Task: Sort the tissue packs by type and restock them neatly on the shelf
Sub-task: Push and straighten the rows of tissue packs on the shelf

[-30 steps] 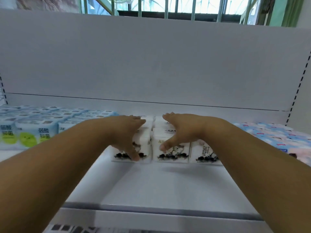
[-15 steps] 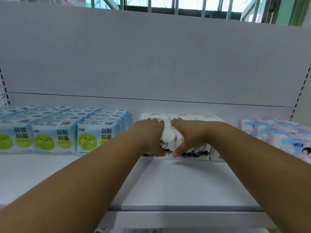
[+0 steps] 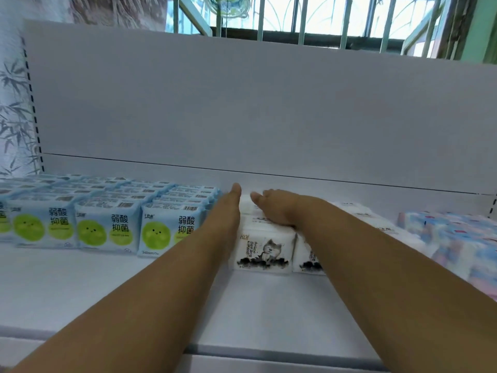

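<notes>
Head camera looks down along both my forearms to the white metal shelf point(image 3: 269, 313). My left hand point(image 3: 230, 204) lies edge-on with straight fingers against the left side of the white soft-plastic tissue packs printed with an ink-wash cat point(image 3: 265, 247), slipped between them and the neighbouring block. My right hand point(image 3: 274, 208) rests flat on top of the same group, fingers extended and pressing down; neither hand has anything gripped.

The cat packs stand in the middle of the shelf, their fronts facing me, with more of them running back and rightward under my right forearm. Just to their left, the pale blue packs with green smiling circles point(image 3: 107, 227) stand in tidy rows several deep. At the far right, the pink-and-blue patterned packs point(image 3: 457, 238) form their own group, blurred at the frame edge.

I judge the sorting largely done: three types, three separate blocks. What remains looks like squaring up the middle group; whether more stock waits off-camera, I cannot tell.
</notes>
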Demonstrator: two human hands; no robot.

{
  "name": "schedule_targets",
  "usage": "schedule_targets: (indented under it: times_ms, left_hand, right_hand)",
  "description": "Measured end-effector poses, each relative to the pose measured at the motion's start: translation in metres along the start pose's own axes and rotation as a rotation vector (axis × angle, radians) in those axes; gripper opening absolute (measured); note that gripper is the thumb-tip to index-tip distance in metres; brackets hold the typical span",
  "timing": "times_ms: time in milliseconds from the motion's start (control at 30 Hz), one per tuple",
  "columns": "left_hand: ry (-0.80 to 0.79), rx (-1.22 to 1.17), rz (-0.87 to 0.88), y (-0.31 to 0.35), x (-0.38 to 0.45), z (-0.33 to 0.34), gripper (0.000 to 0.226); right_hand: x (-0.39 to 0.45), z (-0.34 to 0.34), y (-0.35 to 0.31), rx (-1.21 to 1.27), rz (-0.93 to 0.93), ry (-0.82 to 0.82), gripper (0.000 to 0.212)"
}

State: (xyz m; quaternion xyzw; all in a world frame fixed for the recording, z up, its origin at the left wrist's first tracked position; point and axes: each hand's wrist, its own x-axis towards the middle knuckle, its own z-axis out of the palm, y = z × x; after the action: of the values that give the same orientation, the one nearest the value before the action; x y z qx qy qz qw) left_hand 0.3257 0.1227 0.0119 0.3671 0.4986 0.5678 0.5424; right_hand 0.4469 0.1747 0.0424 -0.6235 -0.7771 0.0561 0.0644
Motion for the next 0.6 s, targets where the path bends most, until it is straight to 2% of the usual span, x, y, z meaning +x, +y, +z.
schedule_targets:
  times_ms: [100,300,400,433,600]
  left_hand:
    - [-0.06,-0.063,-0.093,-0.006,0.004,0.002,0.05]
    - [-0.171,0.035,-0.079,0.003,0.004,-0.009,0.048]
    - [-0.122,-0.059,-0.114,0.004,0.02,-0.014,0.083]
    - [-0.112,-0.085,-0.12,0.003,0.022,-0.012,0.088]
    - [-0.1,-0.161,-0.114,-0.004,0.045,-0.001,0.072]
  right_hand:
    - [0.011,0.01,-0.004,-0.068,-0.02,-0.016,0.067]
    - [0.023,0.011,0.001,-0.096,-0.015,-0.045,0.072]
    - [0.027,0.003,0.001,-0.089,-0.042,-0.053,0.073]
    - [0.029,0.001,0.002,-0.088,-0.047,-0.039,0.074]
    - [0.045,0.006,0.003,-0.123,-0.021,-0.054,0.079]
